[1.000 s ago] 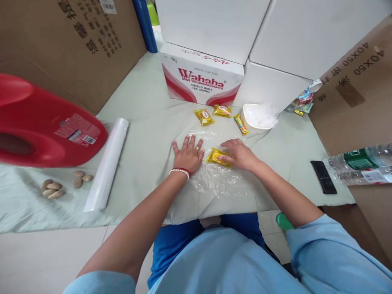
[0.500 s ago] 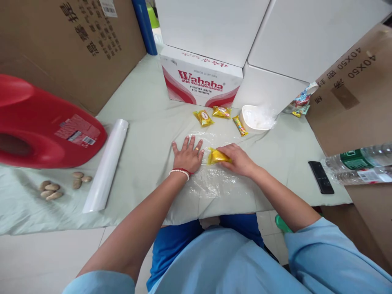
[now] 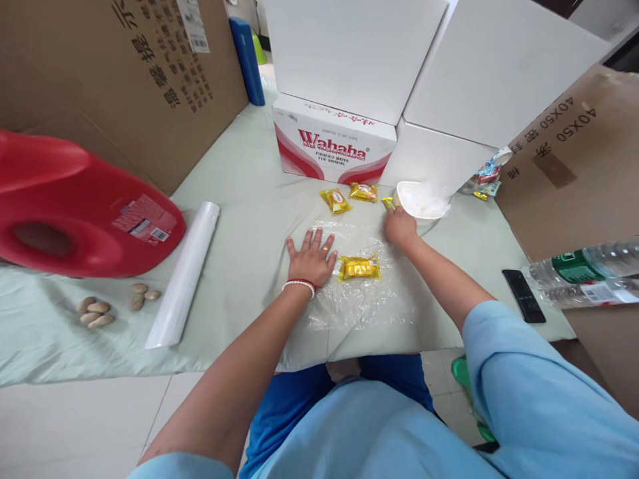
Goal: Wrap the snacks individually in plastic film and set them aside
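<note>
My left hand [image 3: 310,259] lies flat, fingers spread, on a crinkled sheet of clear plastic film [image 3: 364,309]. Just right of it, a yellow-wrapped snack [image 3: 360,267] rests on the film, touched by neither hand. Over by the white bowl [image 3: 422,205], my right hand [image 3: 401,227] has its fingers closed on a small yellow stick packet [image 3: 388,202]; most of that packet is hidden under the hand. Two more yellow-wrapped snacks, one on the left [image 3: 336,201] and one on the right [image 3: 364,192], lie behind the film. Crumpled clear plastic fills the bowl.
A Wahaha water carton [image 3: 334,146] and white boxes [image 3: 444,66] stand at the back. On the left are a white roll [image 3: 184,273], a red jug [image 3: 84,206] and several stones [image 3: 97,313]. A phone [image 3: 523,296] and plastic bottles [image 3: 584,265] lie on the right.
My right hand has let go of the yellow-wrapped snack on the film and moved away from me to the stick packet beside the bowl. My left hand stays on the film.
</note>
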Tool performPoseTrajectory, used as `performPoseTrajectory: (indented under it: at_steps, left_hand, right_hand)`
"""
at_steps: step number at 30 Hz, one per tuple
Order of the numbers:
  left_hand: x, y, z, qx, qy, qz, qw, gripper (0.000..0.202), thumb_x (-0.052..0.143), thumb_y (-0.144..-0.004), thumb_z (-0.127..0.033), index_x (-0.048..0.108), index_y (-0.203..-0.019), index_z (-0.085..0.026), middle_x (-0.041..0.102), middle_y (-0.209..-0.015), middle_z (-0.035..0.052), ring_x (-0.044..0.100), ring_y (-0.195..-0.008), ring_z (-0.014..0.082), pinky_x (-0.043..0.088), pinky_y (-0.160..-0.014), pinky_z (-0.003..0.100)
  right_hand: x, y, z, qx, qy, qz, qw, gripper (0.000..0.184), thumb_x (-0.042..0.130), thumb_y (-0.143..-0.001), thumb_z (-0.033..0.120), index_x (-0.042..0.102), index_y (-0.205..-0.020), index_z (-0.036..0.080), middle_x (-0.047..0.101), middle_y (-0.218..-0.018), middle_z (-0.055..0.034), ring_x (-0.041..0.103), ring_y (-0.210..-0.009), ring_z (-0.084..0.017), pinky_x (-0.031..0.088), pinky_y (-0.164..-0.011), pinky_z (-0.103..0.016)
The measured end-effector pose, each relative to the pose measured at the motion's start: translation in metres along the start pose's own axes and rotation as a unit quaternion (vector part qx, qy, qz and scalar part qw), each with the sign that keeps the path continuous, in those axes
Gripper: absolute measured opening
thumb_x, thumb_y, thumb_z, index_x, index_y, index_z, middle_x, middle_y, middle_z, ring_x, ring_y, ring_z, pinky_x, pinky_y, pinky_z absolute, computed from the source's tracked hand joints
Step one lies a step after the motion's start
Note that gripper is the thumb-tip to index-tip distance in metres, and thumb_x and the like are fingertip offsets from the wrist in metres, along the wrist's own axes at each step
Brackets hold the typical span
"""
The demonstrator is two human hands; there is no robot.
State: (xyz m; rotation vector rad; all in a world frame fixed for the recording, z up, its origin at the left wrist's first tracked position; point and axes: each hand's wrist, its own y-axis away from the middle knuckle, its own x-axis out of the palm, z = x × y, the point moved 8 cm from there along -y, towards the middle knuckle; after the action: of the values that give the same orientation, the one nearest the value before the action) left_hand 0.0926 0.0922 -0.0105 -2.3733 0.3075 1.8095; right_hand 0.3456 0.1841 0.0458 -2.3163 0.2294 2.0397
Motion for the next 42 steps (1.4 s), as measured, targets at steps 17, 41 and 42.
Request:
performPoseTrajectory:
  at_steps: [17, 41, 42]
  left_hand:
    - [-0.002, 0.001, -0.001, 0.009, 0.011, -0.016, 1.000, 0.063, 0.025, -0.108, -0.051, 0.041, -0.164, -0.028, 0.026, -0.177, 0.0116, 0.020, -0.165, 0.0343, 0.005, -0.125, 0.081]
    - [-0.013, 0.003, 0.001, -0.007, 0.035, 0.004, 0.999, 0.064, 0.018, -0.109, -0.052, 0.032, -0.168, -0.031, 0.019, -0.179, 0.0088, 0.022, -0.165, 0.0329, 0.008, -0.126, 0.080]
    - [-0.015, 0.004, 0.001, -0.013, 0.039, 0.007, 0.999, 0.064, 0.018, -0.109, -0.052, 0.032, -0.168, -0.031, 0.018, -0.179, 0.0085, 0.021, -0.165, 0.0330, 0.008, -0.125, 0.081]
  right_hand:
    - [-0.045, 0.074, 0.044, -0.294, -0.342, 0.122, 0.884, 0.038, 0.069, -0.089, 0.040, 0.077, -0.120, 0.019, 0.079, -0.104, -0.0033, 0.055, -0.068, -0.012, 0.044, -0.070, -0.026]
    - [-0.026, 0.131, 0.046, -0.305, -0.188, 0.047, 0.933, 0.026, 0.067, -0.100, 0.028, 0.076, -0.124, 0.025, 0.076, -0.117, -0.0073, 0.071, -0.101, -0.022, 0.048, -0.082, -0.030]
    - [-0.026, 0.131, 0.045, -0.301, -0.192, 0.040, 0.933, 0.026, 0.066, -0.100, 0.028, 0.076, -0.124, 0.024, 0.075, -0.116, -0.0074, 0.070, -0.099, -0.022, 0.047, -0.081, -0.030]
